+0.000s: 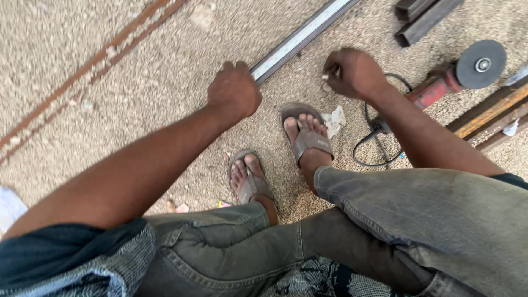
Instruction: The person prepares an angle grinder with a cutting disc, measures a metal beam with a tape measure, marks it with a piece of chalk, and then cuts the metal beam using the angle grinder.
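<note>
Scene: a person squats on gravel ground (137,66), seen from a head camera looking down past the knees to sandalled feet (275,159).
Landmark: a long metal bar (300,37), grey with a pale face, lying flat on the gravel.
Bar axis: it runs diagonally, from its near end under the left hand up and to the right until it leaves the top edge of the view.
Left hand (234,91): closed in a fist over the bar's near end, knuckles up, gripping or pressing it down; the fingers are hidden, so which of the two cannot be told.
Right hand (352,71): just right of the bar and apart from it, fingers curled around a small pale object, possibly chalk, too blurred to be sure.
Nearer hand: the left, which is on the bar; the right hovers beside it.
Grinder (456,74): red body, dark disc, lying well to the right of the bar, behind the right forearm; its black cable (374,143) loops toward the feet.
Other steel: dark sections at the top edge right of the bar, rusty lengths at the far right, thin rusty rods (88,71) well left of it.
Setting: open ground, daylight, with scraps of paper by the feet.
</note>
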